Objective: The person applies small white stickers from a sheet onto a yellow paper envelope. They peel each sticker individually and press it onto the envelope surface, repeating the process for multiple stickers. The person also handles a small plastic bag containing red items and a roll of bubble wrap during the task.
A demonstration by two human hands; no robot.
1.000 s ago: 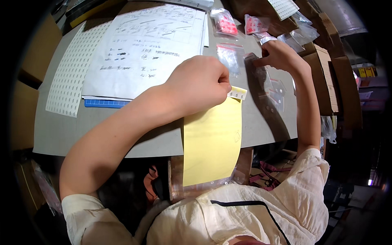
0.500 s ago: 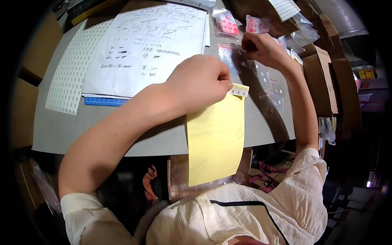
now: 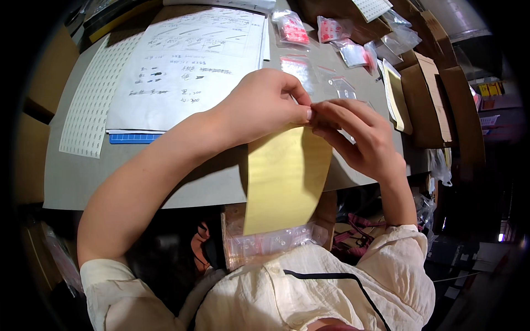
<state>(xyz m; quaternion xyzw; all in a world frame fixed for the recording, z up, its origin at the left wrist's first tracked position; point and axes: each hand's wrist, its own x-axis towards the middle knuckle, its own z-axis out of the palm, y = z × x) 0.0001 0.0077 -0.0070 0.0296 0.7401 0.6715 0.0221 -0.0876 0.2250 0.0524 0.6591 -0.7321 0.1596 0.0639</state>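
1. I see the left hand (image 3: 265, 105) over the front part of the grey counter (image 3: 72, 176), grip pinched together on the top edge of the yellow sheet (image 3: 284, 176).
2. Right hand (image 3: 359, 135) just beside it, fingertips (image 3: 317, 113) meeting the left thumb at the same top edge; grip closed on the sheet or on something tiny there, I can't tell which.
3. Yellow sheet hangs down from both hands, past the counter's near edge, its lower end over a clear bag of small parts (image 3: 270, 243) in the lap.
4. Behind the left hand: a white printed paper (image 3: 187, 66) flat on the counter, a blue strip (image 3: 132, 138) poking out under its front edge.
5. Far left: a sheet of small labels (image 3: 91, 105), flat.
6. Beyond the hands: clear zip bags (image 3: 301, 69) on the counter, some with red contents (image 3: 292, 30) further back.
7. Right side: brown cardboard boxes (image 3: 428, 94) at the counter's edge, a pale stack (image 3: 395, 96) leaning beside them.
8. Cream shirt (image 3: 309, 292) at the bottom of the view.
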